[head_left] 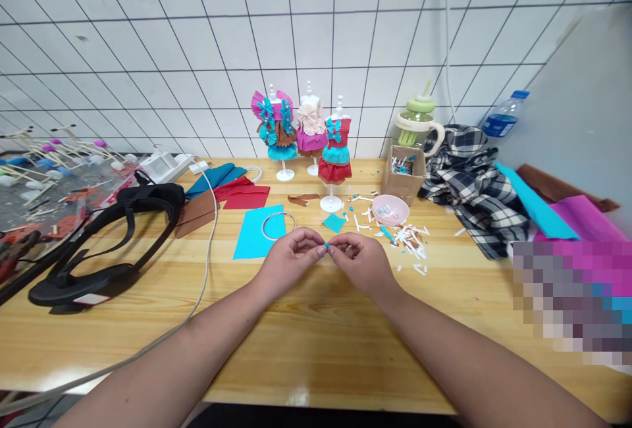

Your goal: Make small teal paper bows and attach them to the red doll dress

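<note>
Over the middle of the table my left hand (289,258) and my right hand (364,262) meet fingertip to fingertip. Both pinch a tiny turquoise piece of paper (326,245), mostly hidden by the fingers. Just beyond them lies a small turquoise square (334,222). Left of that, a silvery ring (264,225) rests partly on a larger turquoise sheet (245,236). Behind stand three miniature dress forms in crinkled paper dresses; the nearest wears a red and turquoise dress (338,155) with little turquoise bows.
White paper strips (411,241) lie scattered right of my hands, by a pink dish (390,210) and a cardboard box (403,174). A pitcher (417,118) and plaid cloth (459,178) stand behind. At left are folded red paper (247,197), a black headset (168,230) and a white cable (210,250).
</note>
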`<state>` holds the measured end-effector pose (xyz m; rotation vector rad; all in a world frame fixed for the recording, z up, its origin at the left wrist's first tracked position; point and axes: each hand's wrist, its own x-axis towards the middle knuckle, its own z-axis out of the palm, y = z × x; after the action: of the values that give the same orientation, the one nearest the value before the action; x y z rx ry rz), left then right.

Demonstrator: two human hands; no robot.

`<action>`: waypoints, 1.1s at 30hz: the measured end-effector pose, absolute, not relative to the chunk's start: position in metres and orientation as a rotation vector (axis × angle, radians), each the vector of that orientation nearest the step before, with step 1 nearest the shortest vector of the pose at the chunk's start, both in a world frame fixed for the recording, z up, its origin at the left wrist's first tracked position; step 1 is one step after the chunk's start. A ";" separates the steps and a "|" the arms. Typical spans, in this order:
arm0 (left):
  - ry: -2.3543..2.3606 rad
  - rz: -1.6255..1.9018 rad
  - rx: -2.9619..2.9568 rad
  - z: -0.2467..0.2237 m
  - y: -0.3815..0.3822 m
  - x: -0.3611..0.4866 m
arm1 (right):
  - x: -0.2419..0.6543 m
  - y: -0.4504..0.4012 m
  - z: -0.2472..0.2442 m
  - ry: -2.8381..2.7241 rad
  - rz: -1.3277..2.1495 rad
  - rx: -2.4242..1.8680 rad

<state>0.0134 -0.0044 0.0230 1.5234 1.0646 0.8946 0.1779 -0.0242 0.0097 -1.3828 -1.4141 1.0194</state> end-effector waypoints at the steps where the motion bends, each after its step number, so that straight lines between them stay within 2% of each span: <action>1: 1.085 0.905 1.536 0.023 -0.004 0.013 | 0.177 -0.025 0.010 -1.431 0.997 -1.381; 11: 1.076 1.048 1.312 0.018 0.000 0.013 | 0.176 -0.024 0.005 -1.339 1.137 -1.308; 22: 1.096 0.963 1.395 0.019 0.000 0.015 | 0.177 -0.022 0.006 -1.344 1.164 -1.311; 28: 1.164 0.995 1.370 0.018 0.000 0.014 | 0.177 -0.018 0.002 -1.226 1.324 -1.280; 33: 1.168 0.848 1.462 0.023 0.001 0.010 | 0.184 -0.018 0.004 -1.462 1.063 -1.383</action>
<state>0.0100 0.0010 0.0233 1.4623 1.1677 0.8478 0.1840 -0.0182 0.0040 -1.3832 -1.4619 1.0626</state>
